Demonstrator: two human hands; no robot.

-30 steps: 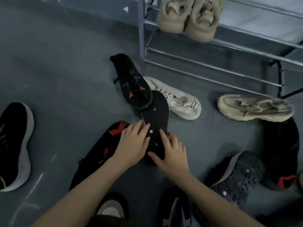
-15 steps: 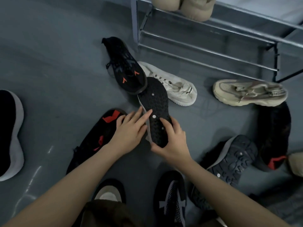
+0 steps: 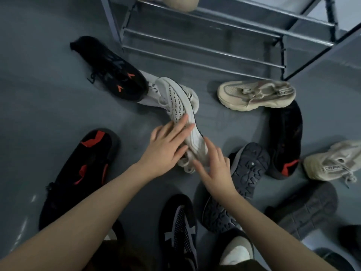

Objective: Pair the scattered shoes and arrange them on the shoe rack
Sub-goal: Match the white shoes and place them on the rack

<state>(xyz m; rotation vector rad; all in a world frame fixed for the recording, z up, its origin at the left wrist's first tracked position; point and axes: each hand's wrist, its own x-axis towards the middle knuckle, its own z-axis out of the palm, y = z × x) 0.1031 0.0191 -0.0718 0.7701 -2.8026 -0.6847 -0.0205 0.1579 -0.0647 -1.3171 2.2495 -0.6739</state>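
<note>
- Head view: the left hand point(image 3: 166, 147) lies on the side of a white shoe point(image 3: 182, 118), fingers straight and slightly spread along its upper, thumb tucked under near the laces; it presses the shoe and does not curl round it.
- The right hand point(image 3: 215, 171) is beside the heel end of that same shoe, fingers relaxed and spread, their tips touching or just short of the fabric; I cannot tell which.
- The white shoe is tilted on its edge, lettered stripe facing up, its toe resting over a second white shoe point(image 3: 152, 94) lying flat on the floor point(image 3: 48, 94).
- A black shoe with orange marks point(image 3: 111, 69) lies just left of the white ones, touching the lower one.
- The shoe rack point(image 3: 205, 36) stands at the top, a beige shoe point(image 3: 181, 2) on its upper bars.
- On the floor before the rack lies a beige sneaker point(image 3: 256, 94); another beige sneaker point(image 3: 332, 163) is at the right edge.
- A black shoe with red patches point(image 3: 82, 173) lies at lower left, a similar black shoe point(image 3: 285, 137) at right.
- Two grey-soled shoes point(image 3: 248, 169) lie sole-up by the right hand.
</note>
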